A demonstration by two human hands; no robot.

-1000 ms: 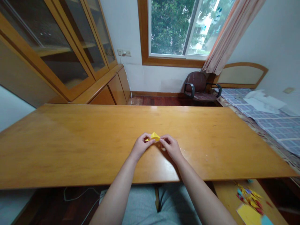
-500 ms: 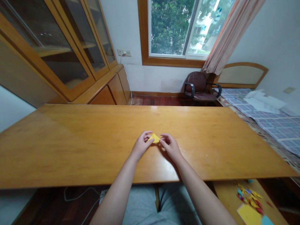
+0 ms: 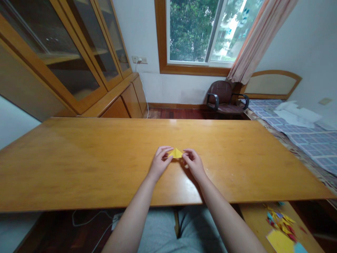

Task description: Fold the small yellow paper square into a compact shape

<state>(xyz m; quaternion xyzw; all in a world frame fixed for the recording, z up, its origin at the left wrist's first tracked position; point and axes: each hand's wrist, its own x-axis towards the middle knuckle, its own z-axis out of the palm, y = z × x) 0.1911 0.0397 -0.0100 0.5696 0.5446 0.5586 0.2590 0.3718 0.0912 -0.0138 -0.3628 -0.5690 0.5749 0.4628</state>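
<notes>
A small folded yellow paper [image 3: 176,153] lies on the long wooden table [image 3: 92,158], a little past the middle of its near edge. My left hand [image 3: 159,162] pinches the paper's left corner with curled fingers. My right hand [image 3: 194,163] pinches its right corner in the same way. Both hands rest on the tabletop with the paper's triangular point showing between them.
A low wooden surface [image 3: 254,219] at the bottom right carries a pile of coloured paper scraps [image 3: 280,223] and a yellow sheet [image 3: 279,241]. Behind the table stand a glass-door cabinet [image 3: 79,52], a brown office chair [image 3: 223,96] and a bed [image 3: 308,137] at the right.
Both hands have slid a little away from me along the table with the yellow paper, which now lies flatter between the fingertips.
</notes>
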